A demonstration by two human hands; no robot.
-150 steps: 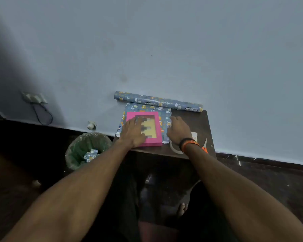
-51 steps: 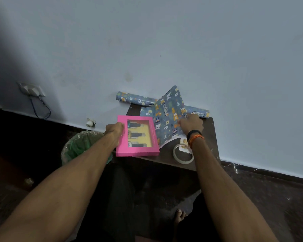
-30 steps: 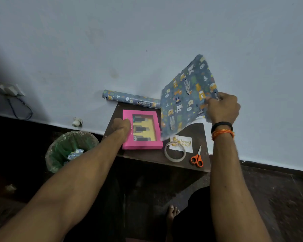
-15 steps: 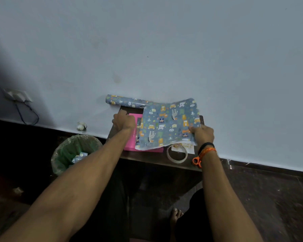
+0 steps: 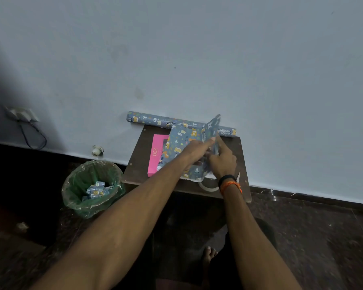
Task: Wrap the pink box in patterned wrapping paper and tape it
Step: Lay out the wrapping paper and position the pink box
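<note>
1. I see the sheet of wrapping paper (image 5: 183, 146) now lying over the pink box (image 5: 155, 154), covering most of its top; half a second ago it only hung over the right part, and a second ago it was held up in the air off the box.
2. The pink box sits on the left half of the counter (image 5: 137, 162); only its left strip with the printed letters shows from under the sheet.
3. My left hand (image 5: 194, 150) has crossed over from the box's far left corner and now lies on top of the paper, fingers stretched out straight toward the far right, pressing the sheet down.
4. My right hand (image 5: 223, 159) has moved from the sheet's near right corner to its right side, just beside the left hand. Its fingers are curled on the paper's right flap, which stands up toward the wall.
5. The raised flap's tip overlaps the roll of wrapping paper (image 5: 153, 120), which lies along the counter's far edge against the wall, as before.
6. The tape ring (image 5: 208, 186) is at the counter's near edge, partly hidden by my right wrist; earlier it was in full view.
7. Of the scissors (image 5: 237, 176) only a blade tip shows past the wristbands, near the near right corner.
8. The green-lined bin (image 5: 92, 187) with paper scraps stands on the floor to the left of the counter, unchanged.
</note>
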